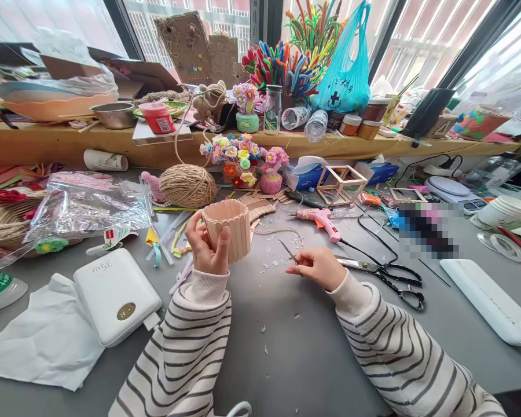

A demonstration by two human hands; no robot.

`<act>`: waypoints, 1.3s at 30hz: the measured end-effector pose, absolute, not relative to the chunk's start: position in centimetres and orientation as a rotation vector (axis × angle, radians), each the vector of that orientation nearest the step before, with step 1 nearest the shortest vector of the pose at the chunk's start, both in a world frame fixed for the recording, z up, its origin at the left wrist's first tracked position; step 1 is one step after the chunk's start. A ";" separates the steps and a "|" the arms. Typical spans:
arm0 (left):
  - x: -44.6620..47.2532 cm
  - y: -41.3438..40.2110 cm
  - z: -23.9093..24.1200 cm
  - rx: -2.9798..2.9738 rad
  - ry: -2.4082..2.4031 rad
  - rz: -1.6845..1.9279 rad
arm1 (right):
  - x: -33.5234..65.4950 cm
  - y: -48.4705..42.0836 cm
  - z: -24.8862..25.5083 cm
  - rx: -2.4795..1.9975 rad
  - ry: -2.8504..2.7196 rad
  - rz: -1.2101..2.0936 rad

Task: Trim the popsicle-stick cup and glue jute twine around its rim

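My left hand (211, 246) is wrapped round a small cup made of upright wooden craft sticks (238, 234), its open top tilted slightly toward me. To its right, above the grey table (282, 353), my right hand (316, 266) pinches a thin pointed metal tool (289, 250); most of it is hidden by the fingers, so its kind does not show. Just beyond the right hand lies a pink hot glue gun (323, 223) with a black cord. Large black-handled scissors (382, 269) rest beside the right wrist. Small whitish scraps are scattered between the hands.
A ball of twine (188, 185), crochet flowers (243, 153) and a wooden stick frame (342, 184) stand behind the cup. A white power bank (117, 295) and crumpled paper (39, 336) lie at left. A long white device (488, 298) lies at right. The wooden ledge (156, 149) holds craft supplies.
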State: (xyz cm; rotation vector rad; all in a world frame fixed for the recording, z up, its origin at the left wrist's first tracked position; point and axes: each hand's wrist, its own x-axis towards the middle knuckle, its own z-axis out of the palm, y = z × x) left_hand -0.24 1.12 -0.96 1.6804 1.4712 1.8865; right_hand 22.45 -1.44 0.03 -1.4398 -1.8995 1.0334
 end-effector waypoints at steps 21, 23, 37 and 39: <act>-2.3 -0.7 2.0 2.525 1.381 1.713 | 21.9 -1.2 -0.6 -1.418 -1.712 1.197; -2.5 -0.9 2.1 2.558 1.382 1.674 | 21.9 -1.3 -0.5 -1.432 -1.736 1.162; -1.1 -1.0 4.5 2.928 1.331 1.405 | 21.9 -1.5 -0.3 -1.475 -1.824 0.998; -0.8 -0.9 4.6 2.948 1.350 1.347 | 21.8 -1.5 -0.2 -1.479 -1.827 1.000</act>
